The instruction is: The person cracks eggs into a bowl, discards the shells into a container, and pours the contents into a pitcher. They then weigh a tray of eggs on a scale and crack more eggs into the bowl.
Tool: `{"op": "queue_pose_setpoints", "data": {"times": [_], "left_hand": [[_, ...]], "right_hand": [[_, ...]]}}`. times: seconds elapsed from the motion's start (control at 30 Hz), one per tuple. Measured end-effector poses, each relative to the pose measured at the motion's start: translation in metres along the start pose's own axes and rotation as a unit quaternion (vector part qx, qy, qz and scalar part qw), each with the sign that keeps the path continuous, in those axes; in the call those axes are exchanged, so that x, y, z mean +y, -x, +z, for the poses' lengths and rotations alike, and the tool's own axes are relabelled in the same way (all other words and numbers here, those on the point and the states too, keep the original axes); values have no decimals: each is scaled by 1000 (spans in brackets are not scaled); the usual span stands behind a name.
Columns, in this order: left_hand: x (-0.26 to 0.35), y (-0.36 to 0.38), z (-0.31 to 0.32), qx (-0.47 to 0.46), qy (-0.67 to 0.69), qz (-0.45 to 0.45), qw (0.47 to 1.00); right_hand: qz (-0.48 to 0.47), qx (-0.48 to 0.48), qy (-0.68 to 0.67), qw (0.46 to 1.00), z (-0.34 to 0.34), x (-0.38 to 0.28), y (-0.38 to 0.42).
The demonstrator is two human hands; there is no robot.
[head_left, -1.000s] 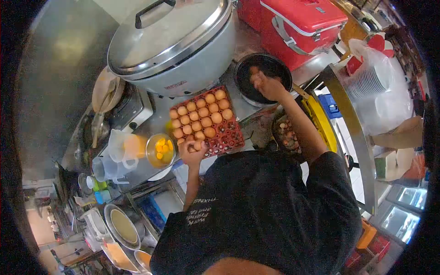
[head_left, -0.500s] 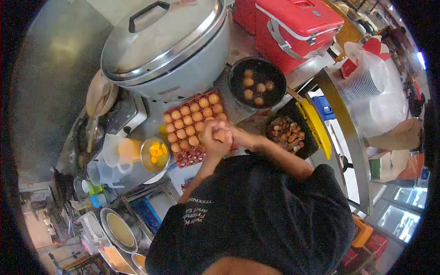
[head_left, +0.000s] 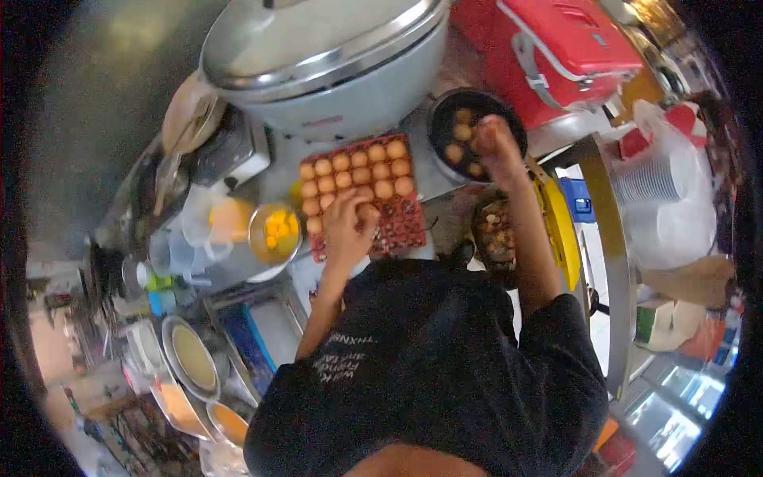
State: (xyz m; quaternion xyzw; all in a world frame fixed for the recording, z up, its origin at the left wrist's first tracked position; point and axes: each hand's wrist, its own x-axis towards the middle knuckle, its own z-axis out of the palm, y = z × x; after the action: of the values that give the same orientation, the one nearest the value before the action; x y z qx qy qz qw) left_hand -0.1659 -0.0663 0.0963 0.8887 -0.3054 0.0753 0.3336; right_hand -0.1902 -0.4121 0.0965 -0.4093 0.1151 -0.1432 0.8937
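My left hand [head_left: 348,229] is over the red egg tray [head_left: 404,226], its fingers curled round what looks like a brown egg [head_left: 366,215]. Brown eggs fill the tray's far rows, while its near right part shows bare cups. My right hand [head_left: 497,143] is blurred above the right side of a black bowl [head_left: 442,127] in which several eggs lie; whether it holds anything is unclear. Left of the tray stands a clear bowl [head_left: 274,232] of yolks and egg white.
A large lidded cooker [head_left: 342,99] stands beyond the tray, with a red cooler [head_left: 568,56] to its right. A container of eggshells [head_left: 494,230] is beside my right forearm. Pitchers [head_left: 214,222] stand at left; a yellow object [head_left: 559,230] and stacked plastic lids [head_left: 648,175] are at right.
My hands, together over the tray before, have parted. The right one has moved up and right to the black bowl; the left remains over the tray. The camera view has shifted slightly.
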Motion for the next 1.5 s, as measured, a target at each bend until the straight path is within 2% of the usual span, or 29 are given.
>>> {"op": "queue_pose_setpoints", "data": {"times": [0.03, 0.07, 0.1, 0.13, 0.17, 0.2, 0.23, 0.3, 0.37, 0.43, 0.53, 0.57, 0.63, 0.67, 0.73, 0.77, 0.8, 0.83, 0.9, 1.0, 1.03, 1.13, 1.17, 1.23, 1.37, 1.5], "left_hand": [[-16, 15, -4, -1, -42, -45, 998], [-35, 30, -4, 18, -67, -58, 996], [-53, 45, 0, 36, -91, -68, 993], [-63, 54, 1, 54, -114, -77, 989], [-64, 59, -1, 40, -107, -92, 989], [-66, 61, -1, 40, -121, -78, 989], [-68, 61, 2, 39, -134, -64, 988], [-65, 59, 9, 56, -170, -52, 982], [-62, 56, 15, 52, -178, -70, 980], [-70, 56, 22, 41, -187, -94, 977], [-72, 54, 20, -8, -216, -99, 971], [-76, 54, 21, -19, -219, -92, 971], [-88, 57, 26, -39, -225, -77, 970], [-92, 60, 24, -60, -235, -84, 967], [-101, 58, 23, -100, -247, -86, 960], [-116, 64, 33, -47, -273, -40, 960], [-117, 60, 26, -68, -242, -51, 967], [-114, 55, 16, -92, -211, -60, 971], [-109, 50, 10, -119, -177, -54, 975], [-111, 51, -1, -113, -181, -22, 977], [-109, 54, 3, -100, -193, -14, 976], [-111, 59, 20, -56, -167, 9, 984], [-113, 60, 22, -58, -176, 12, 983], [-118, 60, 24, -48, -181, 25, 982], [-111, 64, 33, -3, -213, -24, 977], [-129, 68, 44, 10, -152, -38, 988]], "right_hand": [[-27, -45, 58, 997, -35, 4, -24], [-39, 12, 205, 978, -32, -5, -36], [-17, 25, 296, 955, -46, -6, -50], [-63, 49, 438, 896, -55, -3, -62], [-108, 71, 568, 813, -62, 3, -72], [-153, 92, 682, 709, -72, 8, -83], [-308, 1, 761, 571, -86, 12, -94], [-311, -13, 815, 488, -127, 36, -113], [-253, 33, 825, 504, -117, 41, -111], [-123, 136, 774, 607, -68, 32, -82], [-145, 141, 806, 556, -66, 34, -77], [-214, 97, 785, 573, -47, 30, -67], [-346, 8, 726, 594, 35, 28, -27], [-292, -4, 685, 667, 71, 43, -6], [-215, -240, 669, 670, 123, 62, 34], [-115, -265, 681, 673, 132, 85, 50], [-320, -278, 654, 626, 129, 122, 52], [-260, -331, 657, 625, 126, 147, 49], [-310, -352, 702, 536, 116, 189, 50], [-383, -285, 775, 415, 114, 212, 55], [-324, -330, 760, 457, 115, 207, 54], [-312, -316, 780, 441, 108, 226, 48], [-332, -319, 769, 443, 111, 217, 50], [-376, -304, 772, 412, 108, 227, 48], [-443, -286, 760, 381, 106, 224, 45], [-428, -332, 712, 446, 95, 211, 42]]}}
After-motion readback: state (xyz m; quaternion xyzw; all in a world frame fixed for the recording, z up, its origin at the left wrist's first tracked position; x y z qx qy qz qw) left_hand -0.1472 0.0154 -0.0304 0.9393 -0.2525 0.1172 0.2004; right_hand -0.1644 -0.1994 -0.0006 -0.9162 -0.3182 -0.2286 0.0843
